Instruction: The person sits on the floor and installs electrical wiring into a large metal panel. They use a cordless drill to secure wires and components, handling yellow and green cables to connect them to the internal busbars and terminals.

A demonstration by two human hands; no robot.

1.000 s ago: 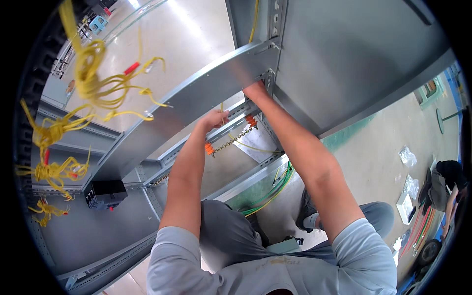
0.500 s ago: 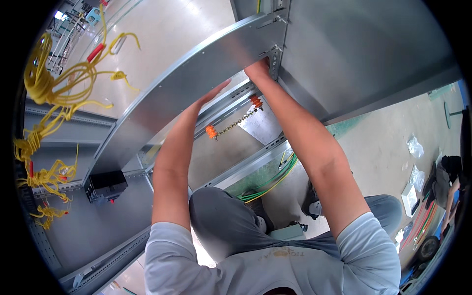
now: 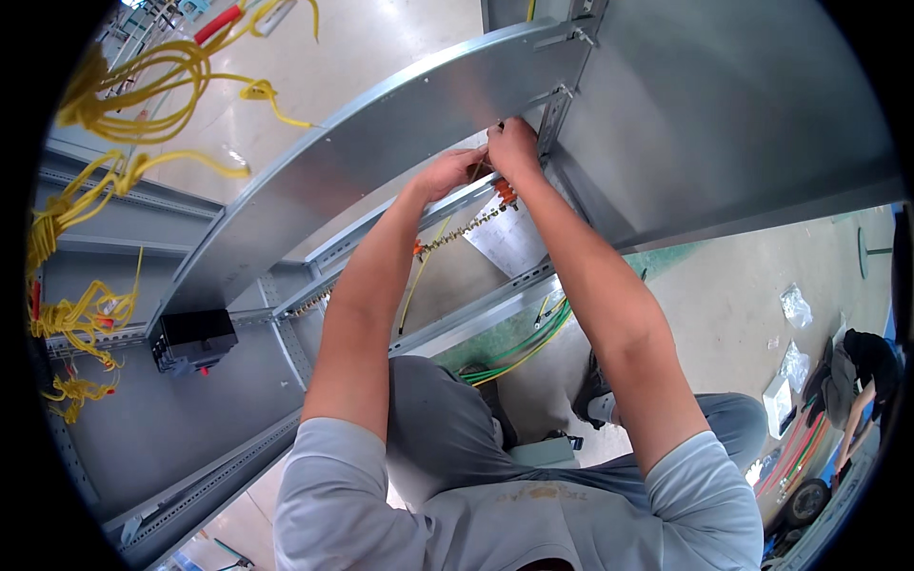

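1. A person in a gray T-shirt (image 3: 533, 519) and gray trousers works with both arms raised inside a gray metal cabinet frame, hands meeting beneath the edge of a curved metal panel (image 3: 333, 152).
2. The left hand (image 3: 447, 174) reaches in with its fingers bent toward the other; whether they are clamped on anything cannot be told.
3. The right hand (image 3: 514, 149) is close against it, fingers curled and partly hidden; its grip, too, cannot be told.
4. A thin yellow wire (image 3: 410, 295) hangs below the left hand, its lower end dangling above a metal rail of the frame; a thin strand shows between the two hands.
5. Just below the hands, a brass-colored row of fittings (image 3: 462, 232) runs between two orange insulators (image 3: 505, 193), a white sheet (image 3: 507, 240) behind it.
6. At left, coiled yellow wire bundles (image 3: 152, 90) hang near the camera, one with a red sleeve (image 3: 217, 24); a black device (image 3: 197, 338) sits lower in the cabinet.
7. Green wires (image 3: 535, 344) loop near the person's feet, while at far right a dark-clad co-worker (image 3: 868, 360) bends near clear plastic bags (image 3: 797, 305) on the floor.
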